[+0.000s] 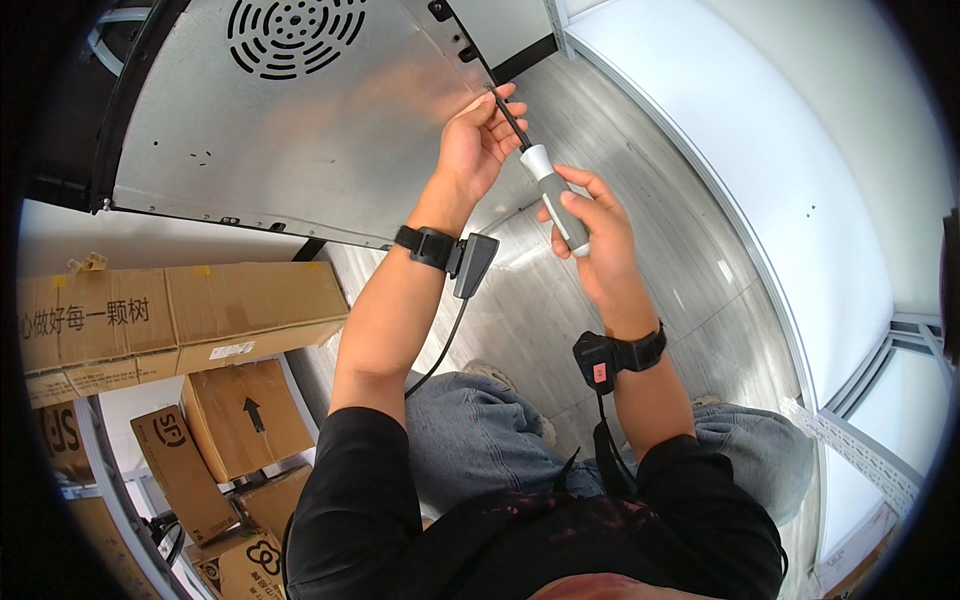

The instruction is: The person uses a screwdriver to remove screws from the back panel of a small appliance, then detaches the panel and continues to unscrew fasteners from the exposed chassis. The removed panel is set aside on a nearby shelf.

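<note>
Driving a screw at the panel (300,130) edge: right hand (590,235) wrapped around screwdriver (548,185), left hand (478,140) pinching its shaft; next, steady turning.

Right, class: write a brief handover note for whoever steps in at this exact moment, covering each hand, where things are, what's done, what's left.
Right hand: gripping the grey handle of the screwdriver.
Left hand: fingers steadying the dark shaft near its tip.
Tip sits at the right edge of the metal panel, which has a round vent.
Done: tool set at the edge.
Left: the screw itself is hidden, so its state cannot be told; check it first.
</note>
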### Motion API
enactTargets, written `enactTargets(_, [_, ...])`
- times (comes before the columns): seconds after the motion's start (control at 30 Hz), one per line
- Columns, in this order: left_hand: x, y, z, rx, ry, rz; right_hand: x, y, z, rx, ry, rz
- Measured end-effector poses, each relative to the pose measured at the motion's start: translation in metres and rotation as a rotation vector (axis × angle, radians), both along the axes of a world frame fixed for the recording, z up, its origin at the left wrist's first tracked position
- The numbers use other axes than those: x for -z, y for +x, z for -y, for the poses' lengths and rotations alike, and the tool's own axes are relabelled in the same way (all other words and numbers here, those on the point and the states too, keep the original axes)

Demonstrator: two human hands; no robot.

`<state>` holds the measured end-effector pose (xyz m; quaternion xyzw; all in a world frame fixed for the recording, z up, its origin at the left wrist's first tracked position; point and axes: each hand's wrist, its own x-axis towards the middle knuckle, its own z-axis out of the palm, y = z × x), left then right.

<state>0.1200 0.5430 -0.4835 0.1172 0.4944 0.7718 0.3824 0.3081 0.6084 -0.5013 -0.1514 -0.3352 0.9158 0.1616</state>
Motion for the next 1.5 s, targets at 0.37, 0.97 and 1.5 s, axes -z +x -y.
enactTargets(0.37, [-0.012, 0.006, -0.004, -0.093, -0.297, -0.139, 0.017, -0.011, 0.007, 0.048, 0.657, 0.243])
enactTargets(0.97, [-0.017, 0.008, -0.006, -0.123, -0.359, -0.158, 0.014, -0.011, 0.007, -0.051, 0.445, 0.275])
enactTargets(1.5, [-0.016, 0.013, -0.01, -0.208, -0.283, -0.167, 0.026, -0.007, -0.009, -0.121, 0.155, 0.139])
